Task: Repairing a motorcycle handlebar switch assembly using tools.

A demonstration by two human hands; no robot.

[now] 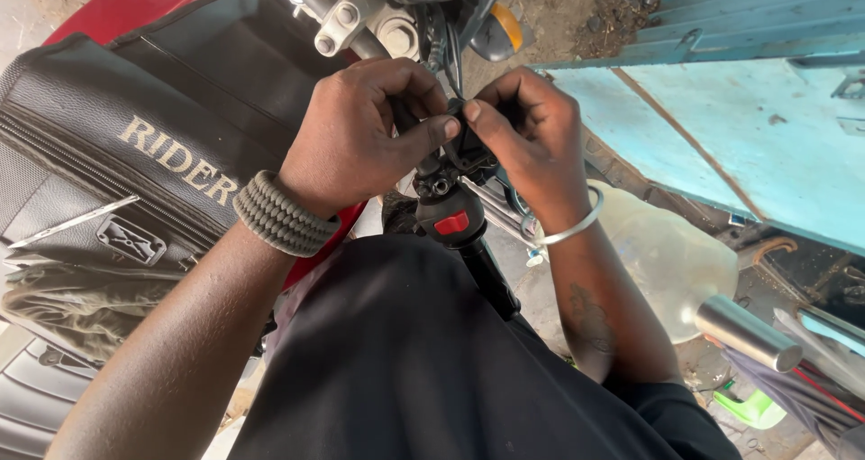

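I look down over a red motorcycle. My left hand (360,131), with a woven grey bracelet at the wrist, and my right hand (532,136), with a thin metal bangle, both pinch a small black part (459,149) at the handlebar switch housing. Just below my fingers sits the black switch unit with a red button (451,222), on the black handlebar grip (491,275). My fingers hide most of the small part.
A black tank cover (135,163) lies over the red tank at left. A pale blue painted wall (721,127) stands at right. A clear plastic jug (667,262), a metal tube (748,334) and a green object (752,408) lie on the ground at lower right.
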